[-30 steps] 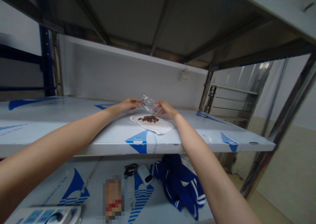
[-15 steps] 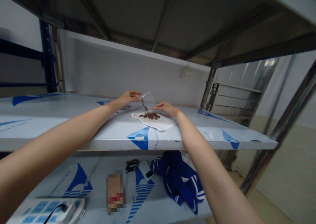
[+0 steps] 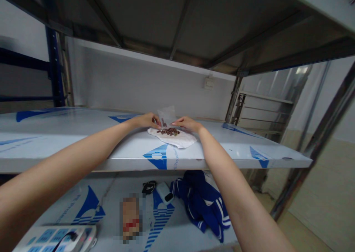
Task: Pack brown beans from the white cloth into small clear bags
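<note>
Two hands are meeting over the far side of the shelf (image 3: 194, 154); your left hand (image 3: 148, 120) is pinching one edge of the bag (image 3: 166, 115), and your right hand (image 3: 187, 123) is pinching the other edge, fingers closed on the clear plastic; the bag is standing up between them, its lower end just above the beans (image 3: 168, 131); a few dark beans are showing inside the bag near its bottom, though whether the plastic is touching the pile you cannot tell; the beans are lying in a small brown heap on the cloth (image 3: 177, 139), which is spread flat on the shelf just beside your hands; both forearms are reaching forward from the lower corners of the view; on the lower shelf (image 3: 83, 207), a blue garment (image 3: 202, 204) is lying crumpled, a small white device (image 3: 165, 193) is sitting just to its left, and a power strip (image 3: 55, 239) is resting at the near left corner.
</note>
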`<action>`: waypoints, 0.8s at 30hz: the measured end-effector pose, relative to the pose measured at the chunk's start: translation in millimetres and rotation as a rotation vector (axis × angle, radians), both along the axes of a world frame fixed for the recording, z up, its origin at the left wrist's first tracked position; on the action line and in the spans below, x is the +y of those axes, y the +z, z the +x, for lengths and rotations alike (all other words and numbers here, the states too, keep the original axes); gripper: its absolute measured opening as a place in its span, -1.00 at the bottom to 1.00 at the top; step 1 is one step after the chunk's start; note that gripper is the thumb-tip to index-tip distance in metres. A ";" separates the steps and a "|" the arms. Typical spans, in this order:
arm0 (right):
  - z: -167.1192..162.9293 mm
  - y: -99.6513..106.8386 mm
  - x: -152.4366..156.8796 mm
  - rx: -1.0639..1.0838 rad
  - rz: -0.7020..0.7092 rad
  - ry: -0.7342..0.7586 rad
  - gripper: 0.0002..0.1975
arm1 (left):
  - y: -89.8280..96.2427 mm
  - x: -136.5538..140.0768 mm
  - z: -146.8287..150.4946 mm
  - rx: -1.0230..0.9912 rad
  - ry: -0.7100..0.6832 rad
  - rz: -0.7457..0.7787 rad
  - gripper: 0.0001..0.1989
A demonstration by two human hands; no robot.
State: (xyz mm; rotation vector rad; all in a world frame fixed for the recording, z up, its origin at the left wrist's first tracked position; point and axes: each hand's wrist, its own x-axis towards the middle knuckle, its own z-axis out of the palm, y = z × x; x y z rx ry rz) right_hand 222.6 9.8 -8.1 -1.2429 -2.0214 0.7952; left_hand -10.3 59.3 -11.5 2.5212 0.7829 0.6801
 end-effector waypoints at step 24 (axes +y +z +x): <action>-8.5 8.1 -14.6 -0.026 -0.023 -0.054 -0.69 | 9.4 -18.5 7.2 -0.091 0.158 0.099 -0.73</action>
